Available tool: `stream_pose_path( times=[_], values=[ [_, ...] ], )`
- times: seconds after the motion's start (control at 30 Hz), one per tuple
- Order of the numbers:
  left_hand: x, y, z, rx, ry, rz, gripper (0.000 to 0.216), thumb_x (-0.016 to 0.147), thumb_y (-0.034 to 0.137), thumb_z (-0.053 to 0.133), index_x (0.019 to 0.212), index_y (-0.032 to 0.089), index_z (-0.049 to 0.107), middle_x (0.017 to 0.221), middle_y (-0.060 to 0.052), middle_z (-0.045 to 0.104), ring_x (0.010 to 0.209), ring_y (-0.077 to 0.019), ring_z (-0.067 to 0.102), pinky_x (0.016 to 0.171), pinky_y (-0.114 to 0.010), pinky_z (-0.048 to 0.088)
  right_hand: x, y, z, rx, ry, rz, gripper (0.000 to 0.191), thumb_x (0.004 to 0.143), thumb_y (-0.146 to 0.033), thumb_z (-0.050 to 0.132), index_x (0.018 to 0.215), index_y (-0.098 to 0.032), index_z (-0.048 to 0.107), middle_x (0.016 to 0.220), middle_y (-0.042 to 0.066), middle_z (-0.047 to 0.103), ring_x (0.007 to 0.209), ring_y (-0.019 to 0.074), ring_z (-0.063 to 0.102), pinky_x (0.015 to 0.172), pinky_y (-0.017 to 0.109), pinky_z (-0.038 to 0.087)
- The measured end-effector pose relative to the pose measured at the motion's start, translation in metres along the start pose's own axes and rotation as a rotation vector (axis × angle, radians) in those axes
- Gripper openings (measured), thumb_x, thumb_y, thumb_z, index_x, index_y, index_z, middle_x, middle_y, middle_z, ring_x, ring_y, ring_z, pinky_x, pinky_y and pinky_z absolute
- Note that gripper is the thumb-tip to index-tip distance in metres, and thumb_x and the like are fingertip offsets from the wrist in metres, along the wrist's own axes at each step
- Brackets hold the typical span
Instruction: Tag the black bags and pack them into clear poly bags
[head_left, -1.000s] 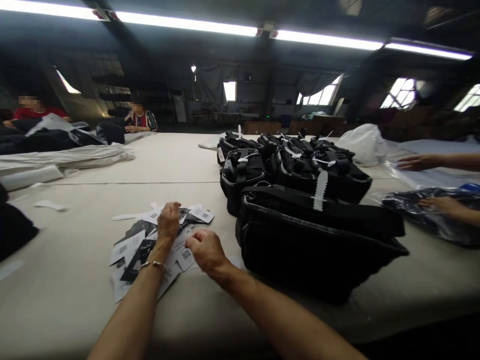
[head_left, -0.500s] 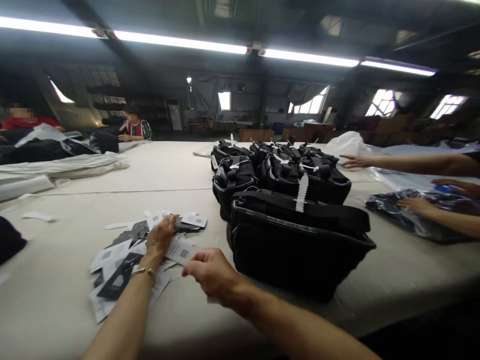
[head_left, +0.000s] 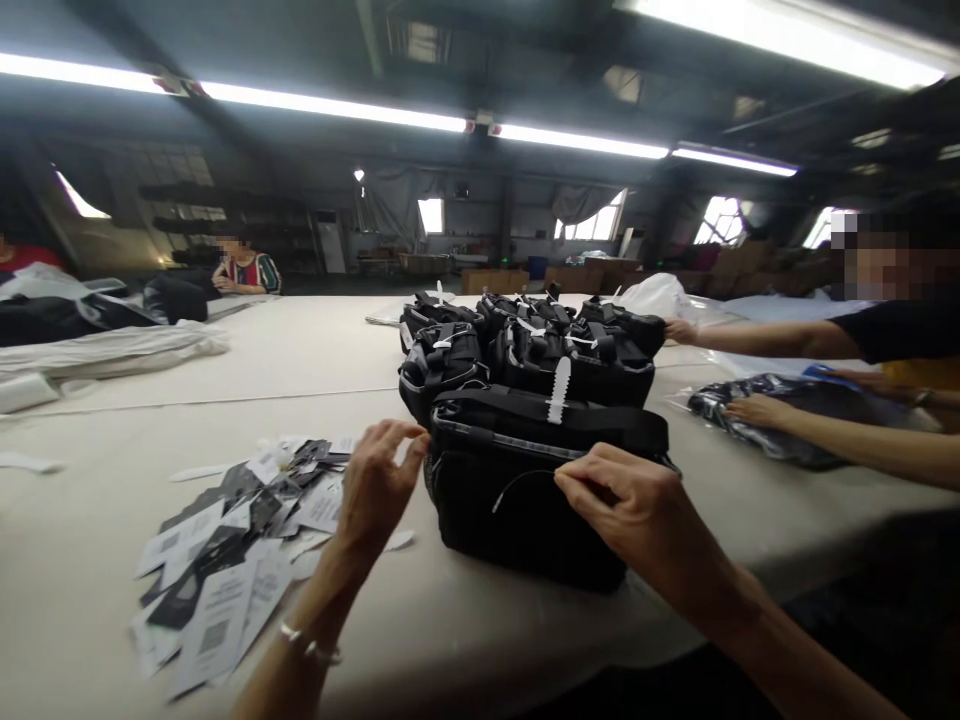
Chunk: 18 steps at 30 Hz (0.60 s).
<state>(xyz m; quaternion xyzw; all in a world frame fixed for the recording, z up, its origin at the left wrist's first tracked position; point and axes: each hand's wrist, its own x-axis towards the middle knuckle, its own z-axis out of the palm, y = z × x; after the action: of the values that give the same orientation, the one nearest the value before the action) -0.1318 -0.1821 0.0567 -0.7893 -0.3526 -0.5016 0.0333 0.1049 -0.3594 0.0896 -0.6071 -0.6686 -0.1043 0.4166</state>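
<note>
A black bag (head_left: 525, 490) stands on the pale table (head_left: 105, 480) right in front of me. My right hand (head_left: 637, 510) rests on its front top edge, with fingers pinched on a thin pale cord (head_left: 517, 482) that curves across the bag's face. My left hand (head_left: 379, 485) hovers at the bag's left end with fingers curved and thumb apart; I see nothing in it. A bracelet (head_left: 307, 645) is on that wrist. Left of this hand lies a loose pile of black and white paper tags (head_left: 232, 540).
More black bags (head_left: 525, 345) with white strips stand in rows behind the near one. At the right a co-worker's hands (head_left: 754, 410) press a dark item in clear plastic (head_left: 795, 425). White plastic (head_left: 652, 295) lies beyond. Pale rolled fabric (head_left: 112, 350) and two seated people are far left.
My left hand has lifted off the tag pile and moved right to the bag's end. My right hand has reached forward onto the bag's front. The view has swung to the right.
</note>
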Motion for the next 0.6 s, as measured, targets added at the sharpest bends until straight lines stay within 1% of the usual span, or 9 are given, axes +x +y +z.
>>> stream_pose_path(
  times=[0.07, 0.17, 0.27, 0.37, 0.43, 0.6],
  values=[
    [0.003, 0.023, 0.013, -0.138, -0.117, -0.053, 0.019, 0.092, 0.036, 0.05, 0.09, 0.023, 0.064, 0.093, -0.005, 0.068, 0.092, -0.0239, 0.062, 0.085, -0.04, 0.049, 0.001, 0.0, 0.003, -0.124, 0.048, -0.046, 0.028, 0.094, -0.031, 0.052, 0.074, -0.023, 0.071, 0.07, 0.001, 0.065, 0.06, 0.0123, 0.059, 0.06, 0.024, 0.042],
    [0.005, 0.038, 0.025, -0.22, -0.158, -0.151, 0.02, 0.089, 0.038, 0.051, 0.091, 0.022, 0.064, 0.094, -0.005, 0.067, 0.094, -0.024, 0.061, 0.085, -0.04, 0.049, 0.0, 0.003, 0.007, -0.262, 0.115, -0.085, 0.026, 0.093, -0.03, 0.056, 0.072, -0.023, 0.07, 0.067, -0.002, 0.063, 0.058, 0.0101, 0.059, 0.057, 0.024, 0.035],
    [0.003, 0.045, 0.026, -0.281, -0.166, -0.188, 0.019, 0.086, 0.039, 0.055, 0.088, 0.023, 0.065, 0.093, -0.005, 0.067, 0.095, -0.0245, 0.06, 0.085, -0.04, 0.048, -0.001, 0.007, 0.012, -0.317, 0.115, -0.106, 0.024, 0.094, -0.032, 0.058, 0.075, -0.024, 0.071, 0.067, -0.003, 0.064, 0.059, 0.0102, 0.06, 0.057, 0.025, 0.031],
    [0.001, 0.051, 0.025, -0.302, -0.152, -0.24, 0.017, 0.081, 0.038, 0.058, 0.081, 0.022, 0.063, 0.087, -0.004, 0.066, 0.09, -0.0247, 0.059, 0.084, -0.041, 0.048, -0.001, 0.008, 0.017, -0.357, 0.11, -0.096, 0.027, 0.093, -0.03, 0.058, 0.069, -0.023, 0.067, 0.066, -0.003, 0.064, 0.06, 0.0111, 0.06, 0.058, 0.027, 0.029],
    [0.0, 0.053, 0.025, -0.322, -0.158, -0.278, 0.019, 0.082, 0.039, 0.057, 0.076, 0.022, 0.061, 0.083, -0.004, 0.065, 0.087, -0.0242, 0.059, 0.084, -0.04, 0.048, 0.0, 0.006, 0.02, -0.368, 0.119, -0.092, 0.029, 0.092, -0.027, 0.057, 0.065, -0.022, 0.064, 0.064, -0.003, 0.062, 0.058, 0.0112, 0.058, 0.058, 0.027, 0.028],
    [-0.001, 0.052, 0.028, -0.362, -0.166, -0.324, 0.02, 0.083, 0.041, 0.056, 0.076, 0.022, 0.061, 0.082, -0.003, 0.064, 0.085, -0.0232, 0.059, 0.082, -0.038, 0.046, -0.002, 0.002, 0.027, -0.372, 0.079, -0.095, 0.027, 0.09, -0.023, 0.057, 0.064, -0.021, 0.062, 0.063, -0.004, 0.06, 0.056, 0.0108, 0.057, 0.057, 0.029, 0.026]
  ],
)
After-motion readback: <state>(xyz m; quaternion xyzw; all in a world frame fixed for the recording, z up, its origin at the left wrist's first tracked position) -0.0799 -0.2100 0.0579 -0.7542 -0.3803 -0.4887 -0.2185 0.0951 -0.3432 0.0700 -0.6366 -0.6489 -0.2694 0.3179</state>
